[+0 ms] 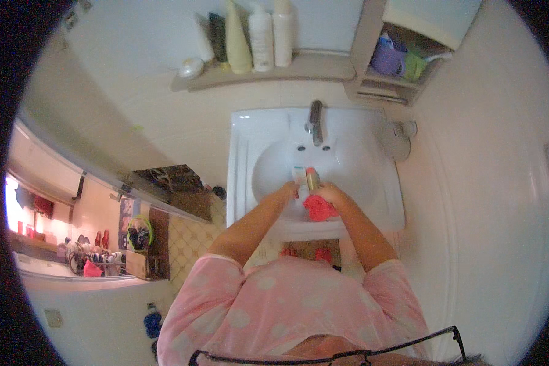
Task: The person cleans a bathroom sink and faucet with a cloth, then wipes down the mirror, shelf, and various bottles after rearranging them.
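Observation:
Both of my hands are over the white washbasin point(274, 123). My left hand point(291, 189) grips a small white tube point(298, 174) with a teal band at its far end. Just to the right, my right hand point(329, 193) holds a slim gold-coloured container point(312, 181) with a coral top. A crumpled bright pink-red cloth point(319, 209) hangs below that same hand, against my palm. The tube and the container lie close together, and I cannot tell whether they touch. My fingertips are blurred. Behind them stands the metal tap point(316, 123).
A ledge point(320, 68) above the basin bears several bottles point(261, 41) and a round white container point(191, 67). An open wall cabinet point(366, 50) holds purple and green items. A clear holder point(397, 139) is beside the basin's right edge. On the left is a doorway onto a balcony with shoes.

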### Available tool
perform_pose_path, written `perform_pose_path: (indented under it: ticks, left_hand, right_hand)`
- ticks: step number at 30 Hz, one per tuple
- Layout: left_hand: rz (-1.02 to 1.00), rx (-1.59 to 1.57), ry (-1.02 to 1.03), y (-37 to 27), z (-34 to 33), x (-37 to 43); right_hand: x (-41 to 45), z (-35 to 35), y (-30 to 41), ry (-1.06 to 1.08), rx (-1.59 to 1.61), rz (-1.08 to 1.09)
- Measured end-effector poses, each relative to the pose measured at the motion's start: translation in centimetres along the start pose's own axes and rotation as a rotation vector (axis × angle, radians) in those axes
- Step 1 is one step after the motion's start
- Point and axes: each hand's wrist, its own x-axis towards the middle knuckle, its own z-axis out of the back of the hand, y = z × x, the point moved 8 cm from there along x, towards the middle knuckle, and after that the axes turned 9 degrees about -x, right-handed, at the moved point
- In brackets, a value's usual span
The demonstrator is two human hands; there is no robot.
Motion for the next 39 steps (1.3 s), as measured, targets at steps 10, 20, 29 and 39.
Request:
perform_pose_path:
  ticks: [10, 20, 29, 39]
  left_hand:
    - [-0.781, -0.048, -0.123, -21.4, 8.7, -14.7]
    - [-1.313, -0.04, -0.609, -37.3, 15.9, -21.2]
    - [-1.259, -0.061, -0.72, -39.8, 17.2, -17.2]
    - [-1.276, 0.083, -0.696, -40.8, 15.1, -18.0]
  right_hand:
    - [-8.9, 7.1, 20.7, -0.041, 0.008, 0.38]
    - [-9.2, 17.9, 34.9, -0.45, 0.21, 0.729]
    - [-7.2, 18.8, 40.3, -0.166, 0.366, 0.723]
    - [-3.8, 19.7, 39.7, -0.251, 0.34, 0.865]
